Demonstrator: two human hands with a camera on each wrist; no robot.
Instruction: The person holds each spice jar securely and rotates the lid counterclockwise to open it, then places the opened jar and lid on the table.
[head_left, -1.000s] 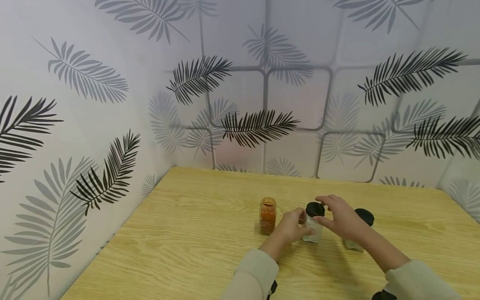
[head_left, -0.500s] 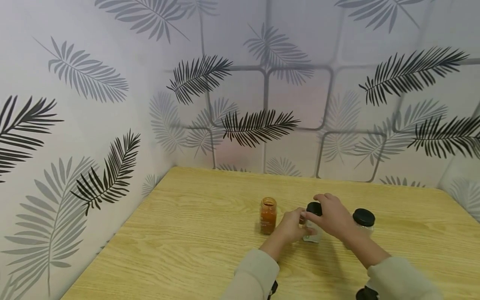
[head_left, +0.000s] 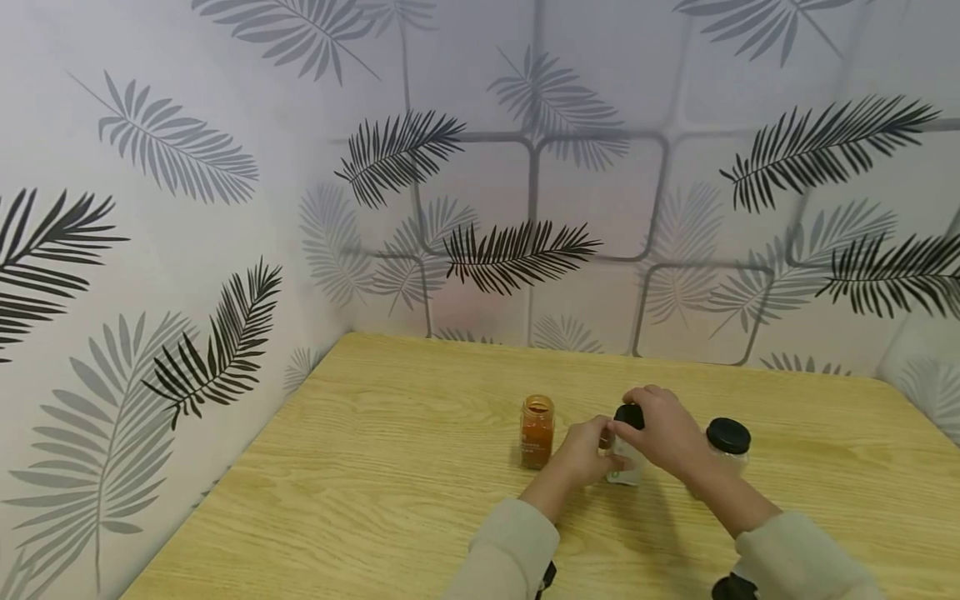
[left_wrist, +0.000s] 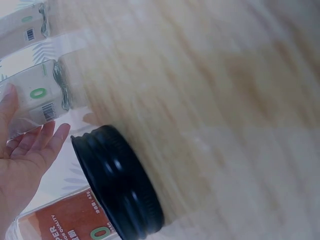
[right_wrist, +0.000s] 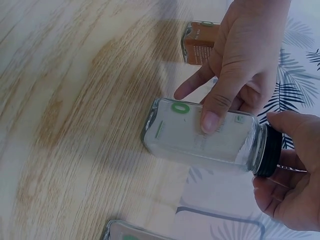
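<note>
A square glass jar of white powder [right_wrist: 200, 142] stands upright on the table with its black lid [right_wrist: 272, 150] on. My left hand [head_left: 576, 454] grips the jar's body between thumb and fingers. Around the lid are the fingers and thumb of my right hand [head_left: 663, 429], which partly hides it in the head view. To the left stands a lidless jar of orange-red powder [head_left: 536, 440]. A loose black lid [left_wrist: 120, 185] rests on the table close to my left wrist, seen only in the left wrist view.
Right of my hands stands another jar with a black lid [head_left: 727, 436], its lower part hidden by my right forearm. The light wooden table [head_left: 360, 467] meets a leaf-patterned wall [head_left: 480, 292] at the back and left.
My right hand has moved slightly left and closed in around the lid of the white powder jar. The left hand keeps its hold, and the jars stay in place.
</note>
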